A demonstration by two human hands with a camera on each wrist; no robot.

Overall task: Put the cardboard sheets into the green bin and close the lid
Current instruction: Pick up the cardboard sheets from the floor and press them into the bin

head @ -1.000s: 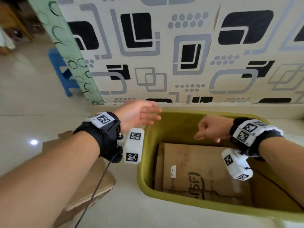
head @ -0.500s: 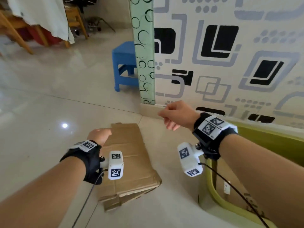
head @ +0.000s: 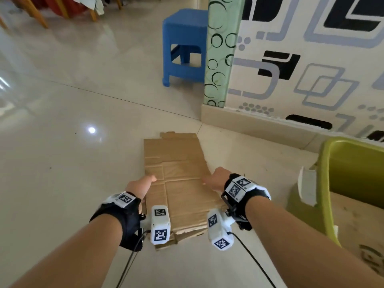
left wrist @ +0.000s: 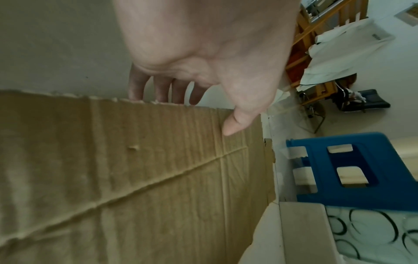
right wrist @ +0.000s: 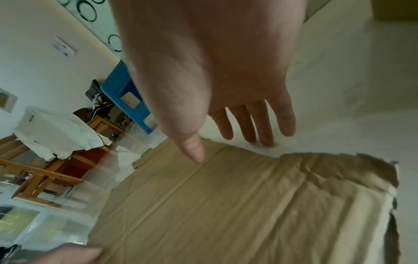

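Cardboard (head: 176, 183) lay flat on the floor (head: 72, 163), a small stack, just left of the green bin (head: 324, 183), which stood open with a sheet already inside. Left hand (head: 139, 187) was at the stack's left edge, fingers (left wrist: 158, 89) loosely extended over the edge toward the floor, thumb (left wrist: 235, 123) above the top sheet, nothing gripped. Right hand (head: 217, 178) was at the right edge, fingers (right wrist: 260, 121) spread and straight, tips near the floor, thumb over the sheet, not gripping either. Sheets looked light, stiff but creased and torn at the near corner, likely to flop along the folds. Best hold: both long edges, mid-length, fingers under, thumbs on top. No lid was in view.
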